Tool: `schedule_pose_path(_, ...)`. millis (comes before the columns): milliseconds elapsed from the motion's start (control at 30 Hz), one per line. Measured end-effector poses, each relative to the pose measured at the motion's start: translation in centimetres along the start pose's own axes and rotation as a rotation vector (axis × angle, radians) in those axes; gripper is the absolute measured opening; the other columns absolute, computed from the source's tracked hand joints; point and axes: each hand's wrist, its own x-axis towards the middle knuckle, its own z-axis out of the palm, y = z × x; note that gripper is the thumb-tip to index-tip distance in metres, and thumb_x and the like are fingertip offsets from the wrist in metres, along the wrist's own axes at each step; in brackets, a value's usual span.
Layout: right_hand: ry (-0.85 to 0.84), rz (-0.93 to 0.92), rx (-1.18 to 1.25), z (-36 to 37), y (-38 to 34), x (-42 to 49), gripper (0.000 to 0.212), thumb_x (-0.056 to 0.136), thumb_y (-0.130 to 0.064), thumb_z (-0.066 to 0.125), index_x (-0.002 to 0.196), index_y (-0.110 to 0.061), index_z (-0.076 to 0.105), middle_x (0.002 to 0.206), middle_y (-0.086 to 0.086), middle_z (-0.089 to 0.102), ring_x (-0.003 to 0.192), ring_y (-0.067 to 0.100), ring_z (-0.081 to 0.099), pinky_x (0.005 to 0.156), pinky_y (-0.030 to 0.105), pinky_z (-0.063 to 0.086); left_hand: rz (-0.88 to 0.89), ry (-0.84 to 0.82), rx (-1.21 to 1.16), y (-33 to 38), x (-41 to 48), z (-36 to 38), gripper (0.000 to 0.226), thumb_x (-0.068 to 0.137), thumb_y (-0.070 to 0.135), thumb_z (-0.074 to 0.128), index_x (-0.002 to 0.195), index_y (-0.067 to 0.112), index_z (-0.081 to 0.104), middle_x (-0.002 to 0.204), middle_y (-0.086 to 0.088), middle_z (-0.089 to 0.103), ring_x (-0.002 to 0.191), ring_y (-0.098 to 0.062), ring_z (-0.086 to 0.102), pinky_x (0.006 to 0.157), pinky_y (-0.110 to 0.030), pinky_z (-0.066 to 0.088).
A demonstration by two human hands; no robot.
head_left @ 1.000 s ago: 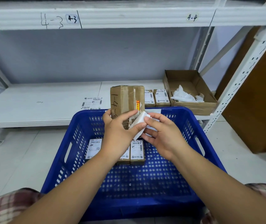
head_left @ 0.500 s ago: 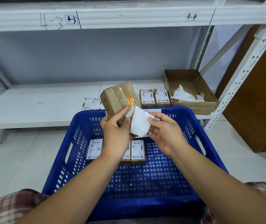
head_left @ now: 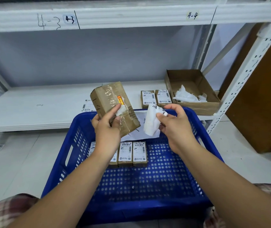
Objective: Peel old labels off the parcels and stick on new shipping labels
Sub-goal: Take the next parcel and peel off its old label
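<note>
Parcel (head_left: 113,106) slants lengthwise toward upper-left, apparently.

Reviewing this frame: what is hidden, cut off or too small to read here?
- Head view: peeled label, pinched by right hand, is crumpled; its print cannot be read.
- Held parcel: lower face partly covered by left hand.
- Leftmost crate parcel: mostly behind the left wrist.
- Label sheet on the shelf: partly behind the held parcel.
- All label text: too small.
</note>
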Motion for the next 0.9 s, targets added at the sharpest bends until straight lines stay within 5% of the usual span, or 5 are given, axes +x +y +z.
schedule_pose_path(200, 0.021, 0.101, 0.197, -0.4, -0.3, 0.2, 0.031, 0.090, 0.010, 0.058, 0.119, -0.002, 0.058, 0.114, 0.014, 0.064, 0.095, 0.017, 0.064, 0.090, 0.027, 0.051, 0.022, -0.087, 0.024, 0.2, -0.7, 0.4, 0.039, 0.098, 0.011, 0.047, 0.116, 0.045, 0.055, 0.133, 0.002, 0.022, 0.115, -0.013, 0.040, 0.097, -0.014, 0.035)
schedule_pose_path(333, 0.029, 0.135, 0.180, -0.8, -0.6, 0.2, 0.014, 0.092, 0.001, 0.061, 0.091, -0.012, 0.065, 0.097, 0.004, 0.065, 0.087, 0.008, 0.058, 0.097, 0.028, 0.044, 0.010, -0.115, 0.050, -0.1, -0.6, 0.3, 0.038, 0.098, 0.012, 0.047, 0.119, 0.043, 0.056, 0.130, 0.005, 0.021, 0.113, -0.007, 0.033, 0.090, -0.006, 0.029)
schedule_pose_path(533, 0.042, 0.072, 0.087, -1.0, 0.0, 0.6, 0.017, 0.097, -0.013, 0.059, 0.113, -0.012, 0.066, 0.084, 0.001, 0.062, 0.067, 0.008, 0.049, 0.060, 0.019, 0.048, -0.008, -0.101, 0.061, -0.3, -0.3, 0.3, 0.037, 0.098, 0.012, 0.047, 0.122, 0.039, 0.059, 0.138, -0.001, 0.026, 0.108, -0.009, 0.038, 0.062, 0.007, 0.033)
schedule_pose_path(733, 0.058, 0.082, 0.185, -0.6, -0.2, 0.6, 0.033, 0.094, 0.009, 0.052, 0.124, 0.000, 0.062, 0.114, 0.011, 0.064, 0.093, 0.014, 0.065, 0.080, 0.021, 0.056, -0.024, -0.106, 0.040, -0.4, -0.3, 0.2, 0.037, 0.098, 0.012, 0.047, 0.122, 0.038, 0.059, 0.140, -0.002, 0.027, 0.110, -0.009, 0.042, 0.073, 0.001, 0.034)
schedule_pose_path(900, 0.049, 0.096, 0.260, -0.7, -0.4, 0.6, 0.035, 0.093, -0.003, 0.061, 0.128, -0.005, 0.060, 0.098, 0.005, 0.071, 0.090, 0.010, 0.067, 0.083, 0.021, 0.054, 0.009, -0.111, 0.046, -0.8, -0.2, 0.2, 0.038, 0.098, 0.012, 0.048, 0.127, 0.035, 0.058, 0.144, -0.002, 0.030, 0.096, 0.007, 0.043, 0.066, 0.008, 0.034)
